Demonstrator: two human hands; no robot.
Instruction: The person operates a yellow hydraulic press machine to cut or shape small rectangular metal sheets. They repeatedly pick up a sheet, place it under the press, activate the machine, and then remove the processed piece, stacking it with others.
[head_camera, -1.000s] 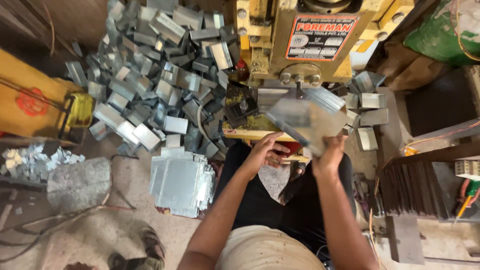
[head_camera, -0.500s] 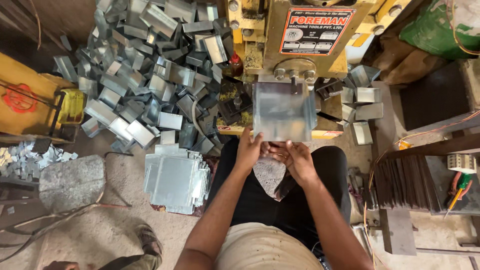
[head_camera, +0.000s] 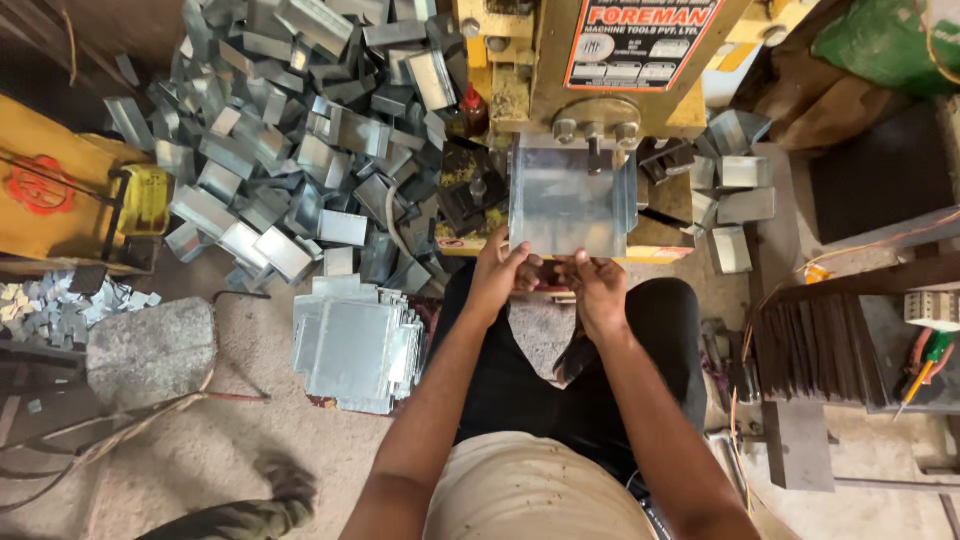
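The left hand (head_camera: 505, 272) and the right hand (head_camera: 597, 285) are both gripping the near edge of a flat galvanised sheet-metal blank (head_camera: 565, 200), fingers curled shut over the edge. The two hands are sitting just beside each other at the middle of that edge. The blank is lying on the bed of a yellow press machine (head_camera: 600, 60), directly under the ram, with its left and right side flanges standing upright. Its far edge is reaching the bolts at the base of the ram.

A stack of flat cut blanks (head_camera: 355, 345) is resting on the concrete floor (head_camera: 200, 450), to the left of the person's knee. A large heap of bent metal channels (head_camera: 290, 130) is covering the floor at the left of the press. A few formed pieces (head_camera: 740, 190) are lying to the right of the press bed. A stone block (head_camera: 150, 350) is sitting near the left edge of the floor.
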